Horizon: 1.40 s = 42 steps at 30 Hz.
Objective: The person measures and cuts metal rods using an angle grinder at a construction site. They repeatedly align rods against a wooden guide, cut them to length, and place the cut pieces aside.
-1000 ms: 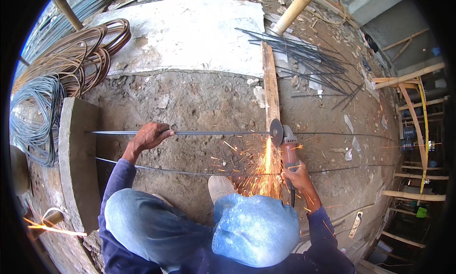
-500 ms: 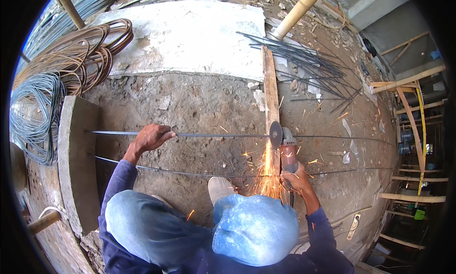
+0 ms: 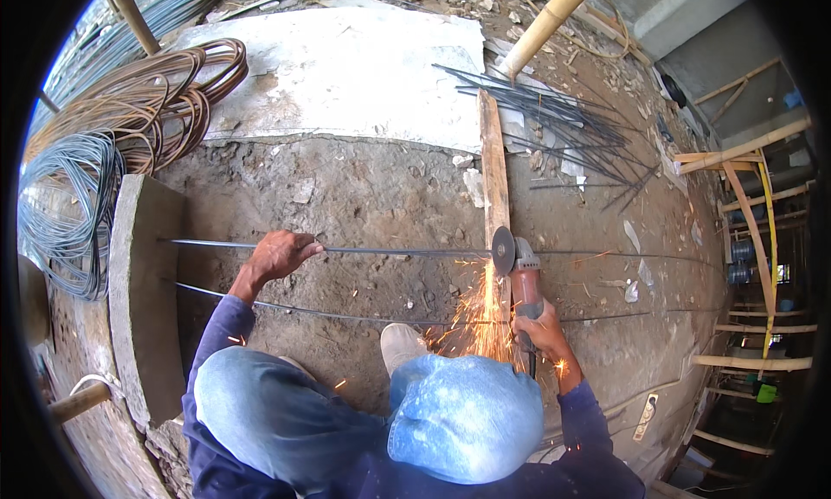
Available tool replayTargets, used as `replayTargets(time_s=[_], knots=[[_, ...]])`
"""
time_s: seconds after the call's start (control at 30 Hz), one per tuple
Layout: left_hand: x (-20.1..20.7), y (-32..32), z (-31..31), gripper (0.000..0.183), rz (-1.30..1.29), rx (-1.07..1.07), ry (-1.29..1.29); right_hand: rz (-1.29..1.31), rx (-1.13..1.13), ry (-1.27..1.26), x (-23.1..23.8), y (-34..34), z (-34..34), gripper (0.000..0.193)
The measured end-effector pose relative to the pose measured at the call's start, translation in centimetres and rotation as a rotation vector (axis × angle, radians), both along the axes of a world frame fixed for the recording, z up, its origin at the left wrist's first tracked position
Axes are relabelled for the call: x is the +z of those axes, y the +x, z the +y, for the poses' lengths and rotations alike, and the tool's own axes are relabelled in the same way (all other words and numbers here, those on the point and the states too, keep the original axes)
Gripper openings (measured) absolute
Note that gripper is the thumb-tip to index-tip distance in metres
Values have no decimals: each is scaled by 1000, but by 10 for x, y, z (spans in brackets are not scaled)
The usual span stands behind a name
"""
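Observation:
My right hand (image 3: 540, 328) grips an angle grinder (image 3: 525, 284) by its body. Its dark disc (image 3: 503, 251) meets a thin steel rod (image 3: 407, 252) where the rod crosses a wooden plank (image 3: 496, 170). Orange sparks (image 3: 486, 321) spray from the contact down toward my knees. Farther left, my left hand (image 3: 281, 255) is closed around the same rod, the thumb and fingers pinching it. A second steel rod (image 3: 346, 314) runs across the ground nearer to me, passing by my shoe (image 3: 402, 343). Both rods reach a grey concrete block wall (image 3: 143, 300) at the left.
Coiled rusty rods (image 3: 186, 101) and a grey wire coil (image 3: 74, 209) lie at the far left. Cut rods (image 3: 571, 127) are piled beyond the plank, beside a bamboo pole (image 3: 545, 32). A white sheet (image 3: 346, 75) covers the far ground. A power strip (image 3: 645, 417) lies at the right.
The spray of sparks has spread more to the left, with fewer on the right. Both hands and the grinder stay in almost the same place.

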<state>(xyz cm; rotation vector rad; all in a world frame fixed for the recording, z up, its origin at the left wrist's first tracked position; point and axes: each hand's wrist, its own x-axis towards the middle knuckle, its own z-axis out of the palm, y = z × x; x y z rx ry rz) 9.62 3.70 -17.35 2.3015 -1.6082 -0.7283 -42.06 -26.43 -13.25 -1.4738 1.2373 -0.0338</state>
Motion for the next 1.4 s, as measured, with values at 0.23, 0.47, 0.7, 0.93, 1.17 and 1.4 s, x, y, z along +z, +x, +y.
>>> replayTargets(time_s=[0.23,0.47,0.7,0.93,1.17,1.4], knots=[[-11,-1,3,48,-60,-25,-66,-17,-26,-28,5,4,8,42],[-17,-4,6,45,-101,-6,-71,13,-1,-53,13,9,8,41],[-22,-4,6,44,-96,10,-20,-5,-20,-8,10,7,10,41],[-22,-19,8,51,-243,-6,-375,-100,-130,29,20,4,18,35],[-13,-32,-5,79,-145,327,-209,-234,-313,26,70,-28,27,27],[40,-11,-32,75,-266,361,-354,-528,-526,-121,160,-62,40,63]])
